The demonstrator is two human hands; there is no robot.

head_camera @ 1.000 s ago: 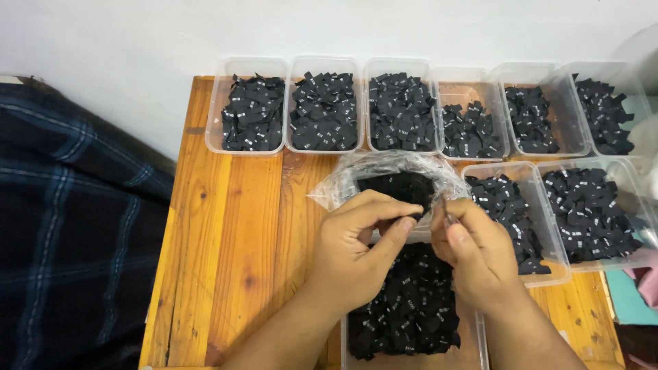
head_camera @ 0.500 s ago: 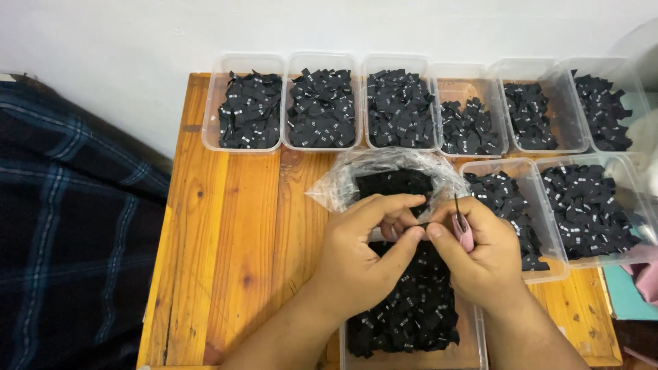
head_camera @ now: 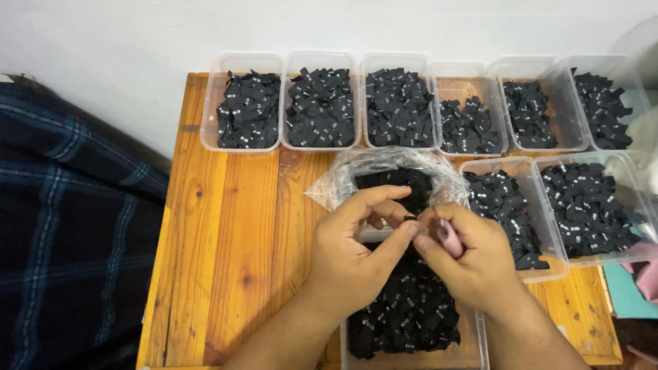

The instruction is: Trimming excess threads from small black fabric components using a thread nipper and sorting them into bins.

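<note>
Hands meet right over the middle of the wooden bench (head_camera: 226,274), left hand (head_camera: 353,250) and right hand (head_camera: 473,264) fingertip to fingertip, pinching something tiny between them that I honestly can't make out; probably one of the little black fabric labels (head_camera: 411,315) that fill everything here. Left grip is a narrow thumb-and-finger pinch, and the right is closed around a small pink tool (head_camera: 449,238) tucked along its fingers, snips or similar, too hidden to say. Directly under the hands sits a clear plastic tub (head_camera: 473,342) heaped with labels, and just behind the fingers there's a crinkly clear plastic bag (head_camera: 343,188) with more black labels inside. A row of six tubs (head_camera: 243,103) lines the back edge by the white wall, plus two bigger ones on the right (head_camera: 589,205). Dark plaid cloth (head_camera: 68,226) lies off to the left. What could go sideways, I reckon: everything is the same black, so a piece slipping out of that pinch would vanish into the heap below, and the bag's loose mouth sits close enough that a wrist nudge could spill it across the neighbouring tubs and mix the batches.
</note>
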